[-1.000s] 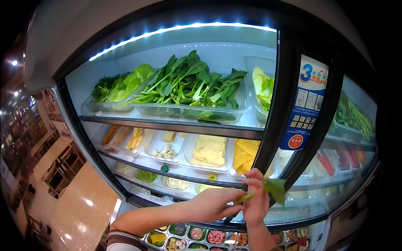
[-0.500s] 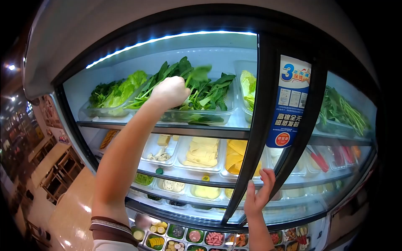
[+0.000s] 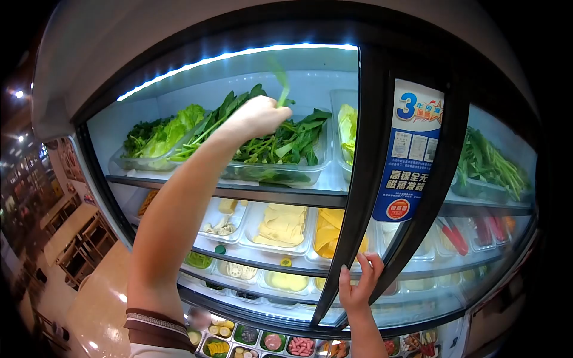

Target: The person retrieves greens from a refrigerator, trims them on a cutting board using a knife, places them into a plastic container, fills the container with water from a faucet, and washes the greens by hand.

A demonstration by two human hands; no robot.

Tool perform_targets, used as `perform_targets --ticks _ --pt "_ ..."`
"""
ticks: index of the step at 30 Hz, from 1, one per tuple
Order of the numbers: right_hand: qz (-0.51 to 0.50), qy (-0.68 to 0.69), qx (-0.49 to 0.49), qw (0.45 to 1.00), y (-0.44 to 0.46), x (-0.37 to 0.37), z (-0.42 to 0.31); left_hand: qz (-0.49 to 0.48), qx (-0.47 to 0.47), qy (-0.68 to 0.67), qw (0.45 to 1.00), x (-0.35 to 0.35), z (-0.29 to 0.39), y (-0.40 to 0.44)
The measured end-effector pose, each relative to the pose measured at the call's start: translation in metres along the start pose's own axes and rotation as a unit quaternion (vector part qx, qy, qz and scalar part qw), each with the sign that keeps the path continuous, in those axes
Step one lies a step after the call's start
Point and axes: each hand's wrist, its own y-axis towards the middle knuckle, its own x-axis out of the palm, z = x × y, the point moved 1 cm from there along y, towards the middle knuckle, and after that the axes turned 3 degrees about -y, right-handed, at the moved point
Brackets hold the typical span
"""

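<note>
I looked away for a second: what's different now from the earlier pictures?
The left hand has carried the leafy sprig up to the top shelf, in front of the greens. The right hand has let go of the sprig and is lower, by the door frame. The shelf and frame stayed as they were.

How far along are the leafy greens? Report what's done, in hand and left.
Looks done: the display case stands open, and the top-shelf tray holds heaped greens.
In hand: the left hand grips a blurred green stem above the heap; the right hand looks empty, by the door frame.
Left, probably: placing that stem, which is off the tray; further steps can't be told.
</note>
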Motion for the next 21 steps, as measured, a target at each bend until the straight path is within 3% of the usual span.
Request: perform_targets --ticks 2,4,5,9,13,14,16,21 --pt "-0.003 -0.005 -0.001 1.000 -0.002 0.000 0.000 -0.081 -0.011 0.018 0.996 0.019 0.004 0.011" --pt "-0.005 -0.009 -0.004 1.000 -0.002 -0.001 0.001 -0.021 0.021 0.137 0.990 0.037 -0.002 0.023" --pt "-0.009 -0.010 -0.010 1.000 -0.002 -0.001 0.002 -0.043 0.018 0.157 0.987 0.041 -0.006 0.030" --pt "-0.017 -0.008 -0.020 1.000 -0.002 -0.003 0.004 -0.105 0.025 0.119 0.987 0.042 -0.006 0.029" --pt "-0.021 -0.012 -0.024 0.999 -0.003 -0.002 0.004 -0.061 -0.073 -0.106 0.990 0.026 -0.015 0.030" --pt "-0.019 -0.017 -0.024 0.999 -0.003 -0.001 0.004 -0.042 -0.094 -0.110 0.989 0.017 -0.018 0.028" --pt "-0.016 -0.023 -0.024 0.999 -0.004 0.000 0.005 -0.054 -0.116 -0.225 0.966 0.002 -0.029 0.025" --pt "-0.030 -0.036 -0.021 0.999 -0.009 0.003 0.006 -0.070 -0.126 -0.355 0.924 -0.017 -0.050 0.015"
